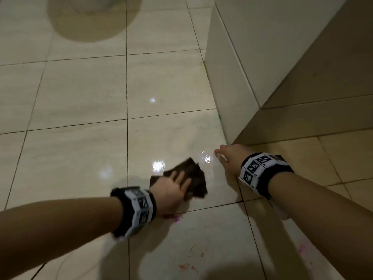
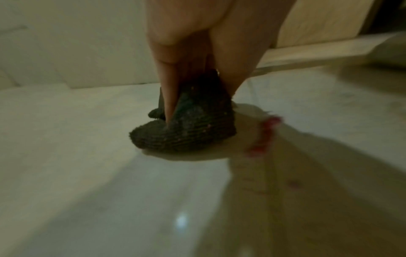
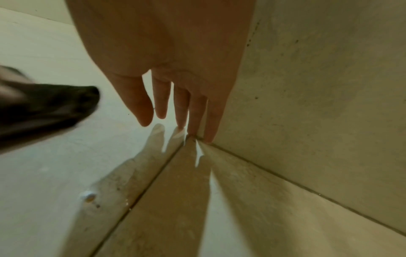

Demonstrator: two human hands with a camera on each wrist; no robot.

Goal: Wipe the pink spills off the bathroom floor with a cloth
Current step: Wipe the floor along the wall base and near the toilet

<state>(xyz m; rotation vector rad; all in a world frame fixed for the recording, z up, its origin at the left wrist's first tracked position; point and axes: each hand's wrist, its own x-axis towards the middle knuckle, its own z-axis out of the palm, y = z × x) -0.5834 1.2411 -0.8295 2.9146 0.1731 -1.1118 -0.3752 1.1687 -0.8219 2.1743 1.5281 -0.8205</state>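
A dark knitted cloth (image 1: 196,179) lies bunched on the glossy cream floor tiles (image 1: 80,158). My left hand (image 1: 177,184) lies over it, and in the left wrist view the cloth (image 2: 186,128) rises between thumb and fingers, gripped. A pink spill (image 1: 175,217) sits just behind that hand and shows as a red-pink streak (image 2: 263,137) right of the cloth. Another faint pink smear (image 1: 302,248) lies under my right forearm. My right hand (image 1: 222,156) is empty, its straight fingers (image 3: 197,113) touching the floor at the wall's foot. The cloth (image 3: 44,107) is blurred to its left.
A white tiled wall corner (image 1: 228,77) juts out ahead on the right, with brown tiles (image 1: 302,122) beside it. A wet glare patch (image 1: 207,158) lies between the hands. Small orange specks (image 1: 187,266) dot the near tile. A round shadow (image 1: 90,17) lies far left.
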